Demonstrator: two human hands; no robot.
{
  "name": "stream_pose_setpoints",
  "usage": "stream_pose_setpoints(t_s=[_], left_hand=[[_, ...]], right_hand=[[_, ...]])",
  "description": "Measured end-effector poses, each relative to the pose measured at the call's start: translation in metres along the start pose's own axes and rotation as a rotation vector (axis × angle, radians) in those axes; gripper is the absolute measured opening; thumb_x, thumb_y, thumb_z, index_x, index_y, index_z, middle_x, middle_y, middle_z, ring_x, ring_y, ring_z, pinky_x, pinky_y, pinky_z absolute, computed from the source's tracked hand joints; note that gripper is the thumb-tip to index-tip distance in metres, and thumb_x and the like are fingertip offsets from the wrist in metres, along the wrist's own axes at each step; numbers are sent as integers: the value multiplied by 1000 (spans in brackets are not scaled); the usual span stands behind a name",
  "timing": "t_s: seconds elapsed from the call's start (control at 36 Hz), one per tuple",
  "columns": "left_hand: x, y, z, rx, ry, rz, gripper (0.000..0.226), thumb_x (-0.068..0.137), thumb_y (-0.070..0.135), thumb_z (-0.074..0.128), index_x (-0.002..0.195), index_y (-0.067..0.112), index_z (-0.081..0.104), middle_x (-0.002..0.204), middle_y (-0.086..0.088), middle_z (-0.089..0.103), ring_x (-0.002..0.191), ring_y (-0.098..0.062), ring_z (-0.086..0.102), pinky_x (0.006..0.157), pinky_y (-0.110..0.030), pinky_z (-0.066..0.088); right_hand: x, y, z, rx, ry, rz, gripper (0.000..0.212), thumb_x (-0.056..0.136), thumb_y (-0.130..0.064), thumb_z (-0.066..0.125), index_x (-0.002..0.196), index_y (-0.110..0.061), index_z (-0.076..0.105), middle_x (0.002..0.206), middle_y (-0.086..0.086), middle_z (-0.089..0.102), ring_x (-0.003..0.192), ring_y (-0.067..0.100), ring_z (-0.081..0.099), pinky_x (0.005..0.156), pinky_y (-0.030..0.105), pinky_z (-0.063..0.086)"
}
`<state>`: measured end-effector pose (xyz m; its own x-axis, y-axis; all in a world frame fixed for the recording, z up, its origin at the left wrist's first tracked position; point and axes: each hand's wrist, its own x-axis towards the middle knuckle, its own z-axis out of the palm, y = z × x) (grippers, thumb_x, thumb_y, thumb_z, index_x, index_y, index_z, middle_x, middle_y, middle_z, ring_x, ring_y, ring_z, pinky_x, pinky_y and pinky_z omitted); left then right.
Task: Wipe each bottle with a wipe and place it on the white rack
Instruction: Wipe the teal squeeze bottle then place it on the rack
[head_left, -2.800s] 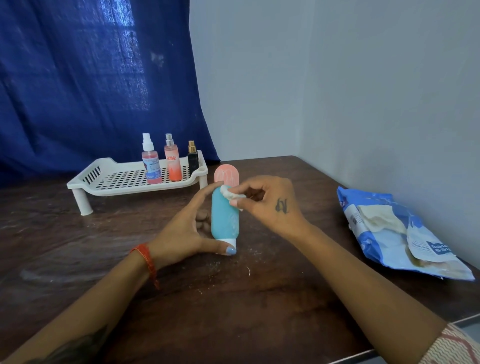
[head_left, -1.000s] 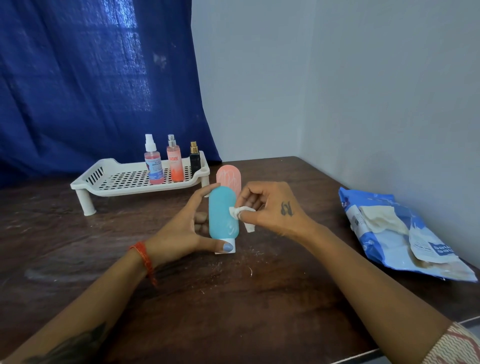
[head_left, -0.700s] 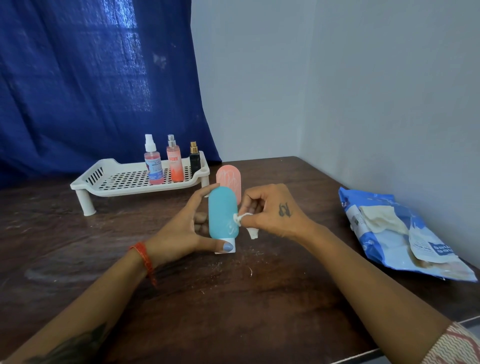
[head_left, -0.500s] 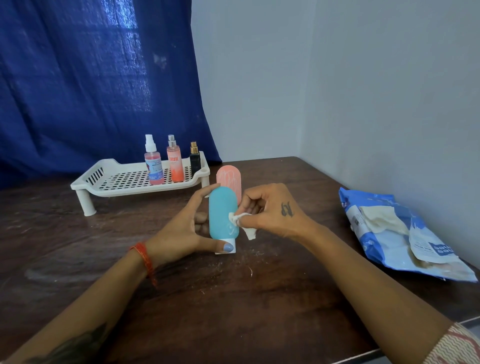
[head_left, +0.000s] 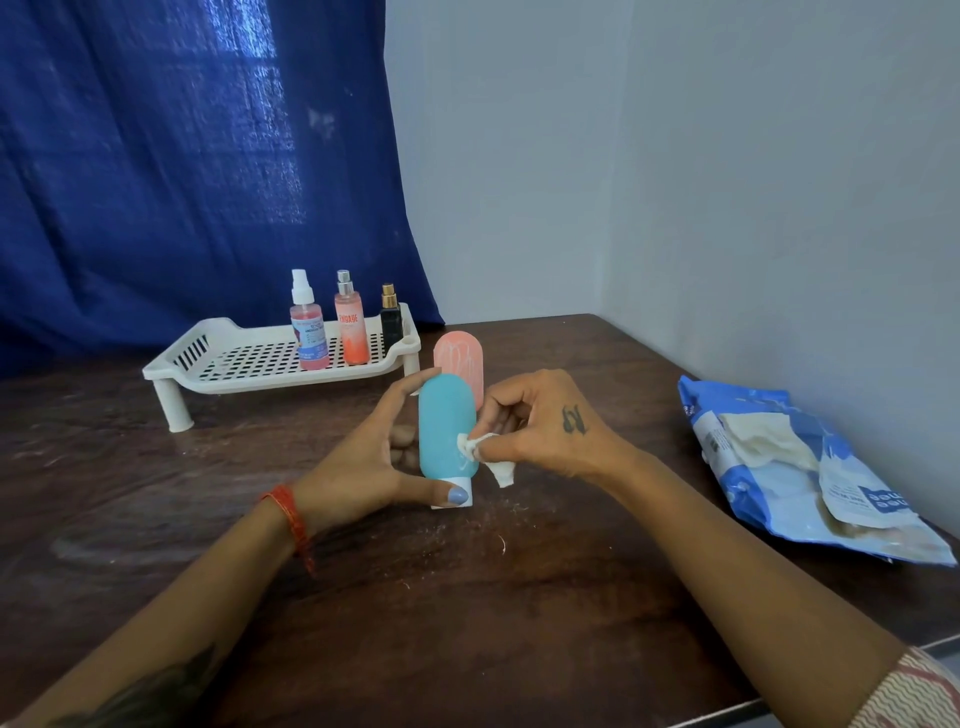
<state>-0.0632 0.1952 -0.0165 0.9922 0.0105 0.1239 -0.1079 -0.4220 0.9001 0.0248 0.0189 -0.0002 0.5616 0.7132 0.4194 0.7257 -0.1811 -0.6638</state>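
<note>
A teal squeeze bottle (head_left: 445, 421) stands cap-down on the dark wooden table. My left hand (head_left: 363, 457) holds it, index finger at its top and thumb on the white cap. My right hand (head_left: 540, 428) pinches a crumpled white wipe (head_left: 475, 447) against the bottle's lower right side. A pink squeeze bottle (head_left: 460, 361) stands just behind. The white rack (head_left: 249, 358) sits at the back left and carries three bottles at its right end: a pink spray bottle (head_left: 307, 332), an orange spray bottle (head_left: 350, 327) and a small black bottle (head_left: 390, 319).
A blue and white wipes pack (head_left: 800, 473) lies open at the table's right edge near the wall. A blue curtain hangs behind the rack. White crumbs are scattered on the table in front of the teal bottle.
My right hand has rubbed the wipe from the teal bottle's top down to its lower right side. My left hand has kept its hold and the bottle stays upright.
</note>
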Motion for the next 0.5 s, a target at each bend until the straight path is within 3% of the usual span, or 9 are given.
stream_pose_setpoints(t_s=[0.14,0.36,0.44,0.5], left_hand=[[0,0,0,3,1,5,109,53,18,85,134,52,19,111,-8,68,97,-21,68,87,-36,56],[1,-2,-1,-11,-4,14,107,54,16,87,131,54,21,111,-6,69,97,-19,69,87,-34,55],[2,-3,-2,-9,-5,6,108,55,16,89,128,57,22,112,-5,68,99,-20,68,89,-36,55],[3,-4,-2,-11,-7,5,109,52,20,91,127,59,22,112,-6,68,99,-20,68,90,-37,55]], right_hand=[[0,2,0,-2,-78,29,7,71,-9,76,68,-9,69,67,-2,66,62,7,58,59,16,45],[1,4,3,-17,111,-68,9,76,-16,75,79,-7,72,75,0,69,65,11,62,61,18,52],[0,0,4,26,64,-80,9,76,-13,75,81,-6,73,77,0,70,67,13,62,63,22,54],[-1,-3,3,37,4,-71,6,75,-11,76,79,-8,72,74,-2,69,66,10,62,61,18,52]])
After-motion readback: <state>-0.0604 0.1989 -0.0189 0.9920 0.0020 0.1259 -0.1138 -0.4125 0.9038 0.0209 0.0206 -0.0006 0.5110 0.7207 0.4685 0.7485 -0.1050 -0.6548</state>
